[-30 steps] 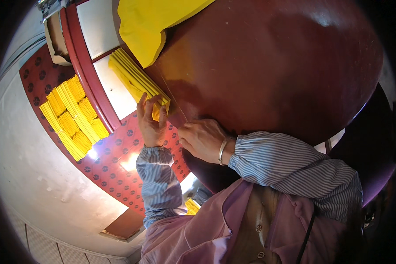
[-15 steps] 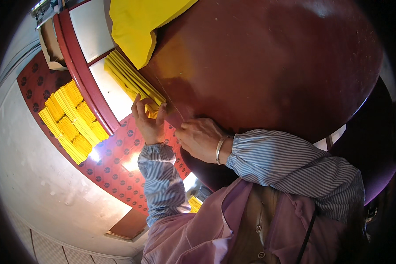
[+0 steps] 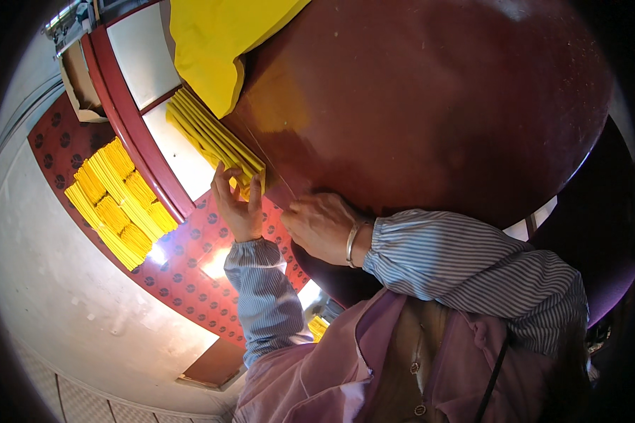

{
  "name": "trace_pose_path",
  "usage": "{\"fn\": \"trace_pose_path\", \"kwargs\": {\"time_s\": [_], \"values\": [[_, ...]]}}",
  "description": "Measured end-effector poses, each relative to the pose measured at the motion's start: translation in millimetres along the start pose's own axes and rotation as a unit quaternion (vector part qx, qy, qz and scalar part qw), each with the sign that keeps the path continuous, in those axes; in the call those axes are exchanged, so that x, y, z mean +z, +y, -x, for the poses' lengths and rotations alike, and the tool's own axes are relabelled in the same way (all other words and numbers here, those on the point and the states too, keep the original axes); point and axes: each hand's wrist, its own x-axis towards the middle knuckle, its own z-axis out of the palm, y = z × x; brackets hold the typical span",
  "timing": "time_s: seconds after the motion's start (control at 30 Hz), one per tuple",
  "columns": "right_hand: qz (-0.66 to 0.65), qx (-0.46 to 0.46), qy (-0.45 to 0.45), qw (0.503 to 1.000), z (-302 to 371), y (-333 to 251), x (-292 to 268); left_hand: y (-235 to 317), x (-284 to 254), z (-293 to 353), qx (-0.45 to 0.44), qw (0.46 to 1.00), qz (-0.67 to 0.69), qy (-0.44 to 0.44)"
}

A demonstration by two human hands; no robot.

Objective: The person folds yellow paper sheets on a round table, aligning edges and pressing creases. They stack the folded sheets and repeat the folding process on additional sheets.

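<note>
Around 10 o'clock, still got left hand [image 3: 240, 210] at folded yellow cloth [image 3: 215, 138], barely progressing imo, can't tell grip, ditto right hand [image 3: 322, 224].

From my end it's prob a small workshop tbh: yellow bundles [image 3: 116, 201] stacked up, folded yellow material [image 3: 213, 137] by the dark red worktop [image 3: 416, 106], cardboard box [image 3: 85, 84] too.
</note>
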Motion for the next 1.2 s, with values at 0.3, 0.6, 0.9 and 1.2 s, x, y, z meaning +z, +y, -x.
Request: {"fn": "trace_pose_path", "kwargs": {"time_s": [0.3,0.6,0.9,1.2], "values": [[0.003,-0.033,0.074,0.997,1,2,9,3,0,0,0.048,0.998,-0.025,-0.019],[0.008,-0.031,0.067,0.997,2,4,12,0,1,-3,0.068,0.994,-0.059,-0.062],[0.007,-0.026,0.059,0.998,1,2,10,1,-3,-5,0.091,0.991,-0.071,-0.066],[-0.016,-0.011,0.013,1.000,0,0,3,5,-3,-2,0.040,0.997,-0.044,-0.044]]}}
